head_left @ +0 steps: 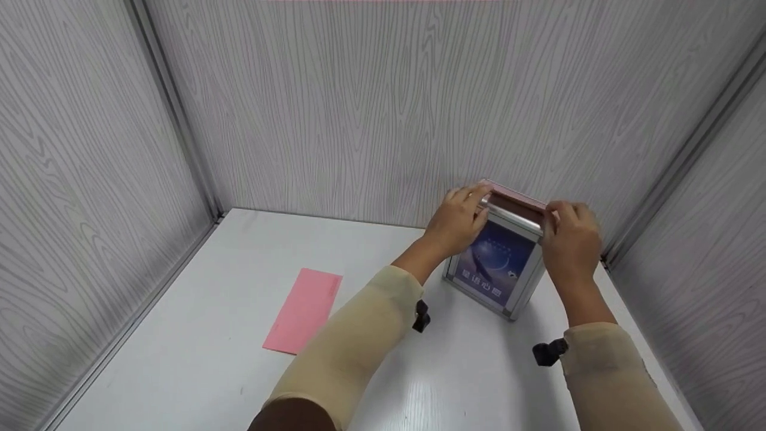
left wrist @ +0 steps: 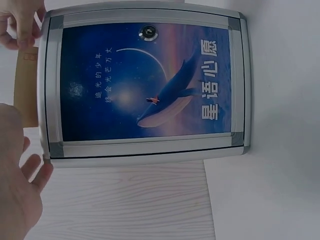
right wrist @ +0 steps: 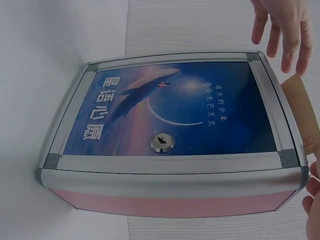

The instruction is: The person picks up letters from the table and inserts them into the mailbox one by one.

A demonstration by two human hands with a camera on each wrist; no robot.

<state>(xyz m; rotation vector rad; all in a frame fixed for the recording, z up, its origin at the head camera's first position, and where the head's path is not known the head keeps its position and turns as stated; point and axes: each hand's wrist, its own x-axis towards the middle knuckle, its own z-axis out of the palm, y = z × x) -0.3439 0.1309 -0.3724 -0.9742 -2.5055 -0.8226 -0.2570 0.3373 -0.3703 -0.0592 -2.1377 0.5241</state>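
Observation:
A metal-framed box (head_left: 494,267) with a blue whale poster on its front and pink sides stands at the back right of the white table (head_left: 197,359). A brown envelope (left wrist: 28,85) lies at the box's top edge, also seen as the brown envelope (right wrist: 302,116) in the right wrist view. My left hand (head_left: 461,215) rests on the top left corner of the box, fingers fairly straight over the envelope. My right hand (head_left: 570,234) is at the top right corner and pinches the envelope's end (left wrist: 29,56). A small round lock (right wrist: 162,143) sits in the front panel.
A pink envelope (head_left: 304,309) lies flat on the table to the left of my left forearm. Grey wood-grain walls (head_left: 359,108) close in the table on the left, back and right. The box stands close to the back right corner.

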